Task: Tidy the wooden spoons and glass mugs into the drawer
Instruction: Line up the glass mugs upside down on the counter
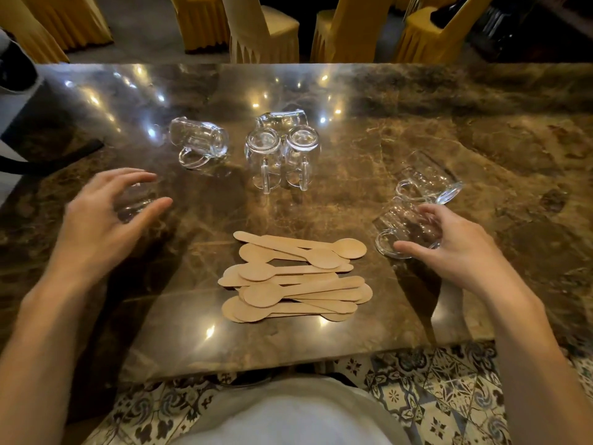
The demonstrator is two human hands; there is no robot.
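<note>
Step in hand: gathering glass mugs; judged an early stage, since every mug and spoon in view lies on the tabletop (481, 123).
Left hand (106, 216): fingers spread wide over the left mug (134, 200). The mug is blurred, so contact cannot be confirmed.
Right hand (455, 248): thumb and fingers curved round the right mug (404, 229), which lies on its side; reads as a light grip.
Far-right mug (430, 181): tipped over, just beyond the right mug.
Centre mugs (266, 152): two inverted side by side, with a third lying behind them.
Side-lying mug (199, 142): left of the centre group, handle toward the person.
Wooden spoons (295, 277): loose overlapping pile between the two hands, near the front edge.
Drawer: not in view.
Next move: close the left hand on its mug, lift both mugs clear without knocking their neighbours, then locate the drawer.
</note>
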